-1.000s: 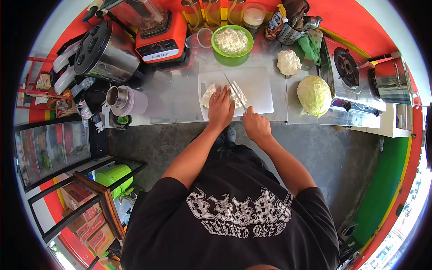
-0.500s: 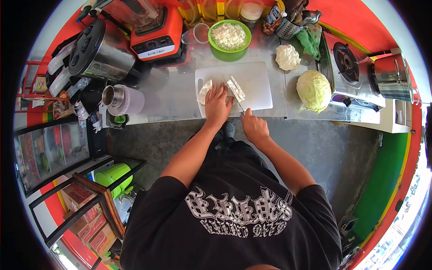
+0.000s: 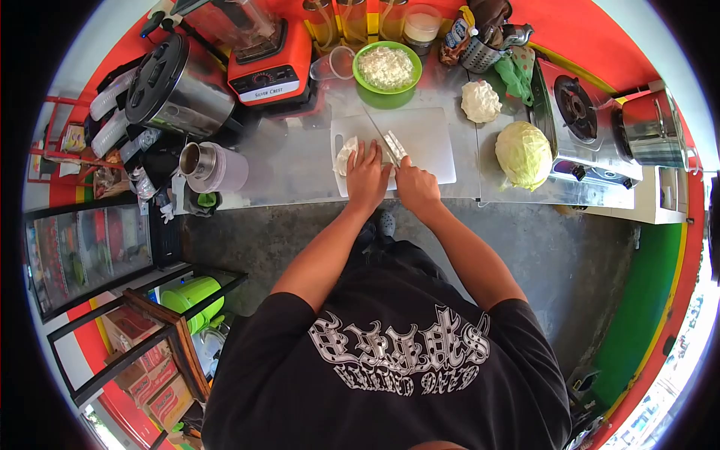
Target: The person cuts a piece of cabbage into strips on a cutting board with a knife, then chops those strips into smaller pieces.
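My left hand [image 3: 366,174] presses down with its fingers stretched over a white vegetable chunk [image 3: 346,155] on the white cutting board [image 3: 431,135]. In my right hand [image 3: 417,186] is a kitchen knife [image 3: 376,122], its blade angled up and left past the left fingertips. Cut white strips [image 3: 395,142] lie right along the blade's right side. My left fingers partly cover the chunk, and the right hand hides the knife's handle.
A green bowl [image 3: 415,81] of shredded white food stands behind the board. To the right sit a pale lumpy vegetable [image 3: 480,101], a cabbage [image 3: 523,155] and a gas stove [image 3: 551,112]. A blender [image 3: 266,73], a steel flask [image 3: 217,169] and a clear cup [image 3: 332,63] are leftward.
My right hand has moved forward and left, pushing the knife farther across the board, its tip now beyond the back edge. The left hand stays on the chunk.
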{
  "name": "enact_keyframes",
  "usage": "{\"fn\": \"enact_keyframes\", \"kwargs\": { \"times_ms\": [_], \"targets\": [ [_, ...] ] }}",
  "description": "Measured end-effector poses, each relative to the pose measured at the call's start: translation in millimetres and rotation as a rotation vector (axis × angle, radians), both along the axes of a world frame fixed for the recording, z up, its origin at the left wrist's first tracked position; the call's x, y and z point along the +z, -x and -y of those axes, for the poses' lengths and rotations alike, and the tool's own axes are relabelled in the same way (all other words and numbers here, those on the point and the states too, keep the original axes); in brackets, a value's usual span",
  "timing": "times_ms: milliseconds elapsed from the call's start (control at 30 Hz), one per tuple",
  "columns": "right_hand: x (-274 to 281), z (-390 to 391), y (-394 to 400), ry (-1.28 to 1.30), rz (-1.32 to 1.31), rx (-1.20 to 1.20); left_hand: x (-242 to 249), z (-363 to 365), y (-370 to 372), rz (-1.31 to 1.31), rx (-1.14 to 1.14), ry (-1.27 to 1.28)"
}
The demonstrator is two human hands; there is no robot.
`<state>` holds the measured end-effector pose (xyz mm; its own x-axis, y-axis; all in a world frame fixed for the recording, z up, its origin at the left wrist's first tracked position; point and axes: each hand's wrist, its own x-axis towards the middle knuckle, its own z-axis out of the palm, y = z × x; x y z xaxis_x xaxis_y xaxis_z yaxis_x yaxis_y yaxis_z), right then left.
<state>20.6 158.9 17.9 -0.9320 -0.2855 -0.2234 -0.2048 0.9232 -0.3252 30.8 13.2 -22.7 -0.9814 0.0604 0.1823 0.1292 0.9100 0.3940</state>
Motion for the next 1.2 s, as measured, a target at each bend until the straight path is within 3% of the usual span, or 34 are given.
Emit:
{"fn": "enact_keyframes", "kwargs": {
  "times_ms": [367,967,1200],
  "targets": [
    [19.1,-19.7,-39.0,-0.013,0.060,-0.016,13.7,19.9,-5.3,-0.017,-0.082,-0.173],
    [9.8,-28.2,-65.8,-0.051,0.196,0.028,10.2,10.0,-4.3,-0.084,0.008,-0.105],
    [-1.7,-7.0,-39.4,-0.113,0.105,0.043,2.1,10.9,-6.2,-0.098,-0.011,-0.061]
  ]
}}
